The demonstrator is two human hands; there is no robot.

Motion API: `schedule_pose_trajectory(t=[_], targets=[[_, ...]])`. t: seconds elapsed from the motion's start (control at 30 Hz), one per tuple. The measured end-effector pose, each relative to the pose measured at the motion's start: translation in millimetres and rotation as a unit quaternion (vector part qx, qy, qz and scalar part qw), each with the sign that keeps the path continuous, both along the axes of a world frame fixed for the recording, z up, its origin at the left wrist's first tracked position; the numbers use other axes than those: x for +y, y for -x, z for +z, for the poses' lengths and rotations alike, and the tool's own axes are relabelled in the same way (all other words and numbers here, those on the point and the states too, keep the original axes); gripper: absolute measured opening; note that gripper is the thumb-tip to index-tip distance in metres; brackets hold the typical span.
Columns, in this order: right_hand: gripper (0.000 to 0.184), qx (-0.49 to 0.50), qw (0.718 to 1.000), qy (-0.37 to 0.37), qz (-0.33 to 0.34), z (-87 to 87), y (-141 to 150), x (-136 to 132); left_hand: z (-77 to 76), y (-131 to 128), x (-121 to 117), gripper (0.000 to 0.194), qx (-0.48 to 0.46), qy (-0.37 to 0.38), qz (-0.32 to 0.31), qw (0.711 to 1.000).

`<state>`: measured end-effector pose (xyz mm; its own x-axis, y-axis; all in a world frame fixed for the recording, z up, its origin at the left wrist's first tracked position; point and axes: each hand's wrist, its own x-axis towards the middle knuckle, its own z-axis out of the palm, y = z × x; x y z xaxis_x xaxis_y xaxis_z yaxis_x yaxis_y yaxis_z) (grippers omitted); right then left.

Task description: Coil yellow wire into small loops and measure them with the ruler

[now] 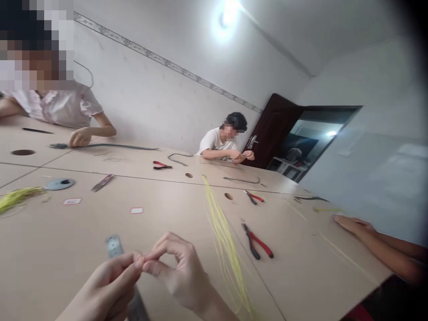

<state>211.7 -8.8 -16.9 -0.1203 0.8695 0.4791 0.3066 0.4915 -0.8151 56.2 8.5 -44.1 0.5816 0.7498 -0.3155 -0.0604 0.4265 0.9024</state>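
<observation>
My left hand (113,285) and my right hand (180,272) meet fingertip to fingertip above the table, thumbs and index fingers pinched. Whatever lies between the fingertips is too small or hidden to make out. Beneath my left hand a metal ruler (115,246) lies on the tabletop, partly covered by the hand. Right of my right hand, a bundle of thin yellow strands (223,227) stretches across the table. Farther right lie pliers with red and black handles (257,243), their jaws pointing away from me.
Beyond lie a second pair of pliers (254,197), red-handled pliers (162,165), a grey disc (60,184), a cutter (103,183), small labels (137,210) and yellow strands (20,198). Two people sit across the wooden table (167,276); another person's arms (371,240) rest at the right.
</observation>
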Motion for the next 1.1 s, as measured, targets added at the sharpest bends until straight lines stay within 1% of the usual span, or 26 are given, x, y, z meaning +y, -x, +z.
schedule_pose_trajectory(t=[0.07,0.13,0.23,0.33,0.43,0.57,0.63,0.7,0.77,0.87,1.0,1.1], targets=[[0.013,-0.002,1.000,0.011,0.010,1.8,-0.7,-0.9,8.1,1.2,-0.4,0.055,-0.024,-0.014,-0.016,0.999],[0.013,-0.010,1.000,0.015,0.018,2.8,-2.0,-1.4,13.4,1.7,-0.5,0.054,-0.025,-0.018,-0.014,0.999],[0.013,-0.036,0.999,0.001,0.023,2.1,-3.1,-2.5,17.6,2.4,-1.2,0.055,-0.014,-0.020,-0.008,1.000],[0.013,-0.066,0.997,-0.028,0.016,0.0,-2.2,-5.2,19.5,2.9,-3.3,0.053,-0.003,-0.047,0.000,0.999],[0.013,-0.090,0.994,-0.054,-0.007,-2.4,-0.6,-7.4,19.7,2.8,-5.0,0.052,0.019,-0.110,0.024,0.993],[0.015,-0.116,0.990,-0.070,-0.026,-4.4,-0.1,-7.2,16.8,2.8,-5.4,0.047,0.060,-0.211,0.074,0.973],[0.015,-0.130,0.988,-0.075,-0.028,-4.9,-0.3,-7.0,14.7,3.2,-5.0,0.043,0.072,-0.244,0.089,0.963],[0.014,-0.145,0.986,-0.082,-0.030,-5.3,-0.5,-7.4,13.2,3.5,-4.7,0.038,0.076,-0.263,0.091,0.957],[0.012,-0.159,0.982,-0.091,-0.035,-5.8,-0.1,-8.1,12.6,3.6,-4.9,0.036,0.073,-0.269,0.086,0.957],[0.012,-0.174,0.978,-0.107,-0.046,-6.4,1.1,-8.8,12.9,3.6,-5.9,0.037,0.055,-0.254,0.073,0.963],[0.013,-0.175,0.976,-0.122,-0.051,-5.7,2.5,-7.7,14.9,5.0,-5.3,0.042,0.013,-0.207,0.061,0.976],[0.014,-0.158,0.977,-0.133,-0.055,-4.2,2.6,-7.0,17.2,6.8,-3.1,0.043,-0.022,-0.163,0.061,0.985]])
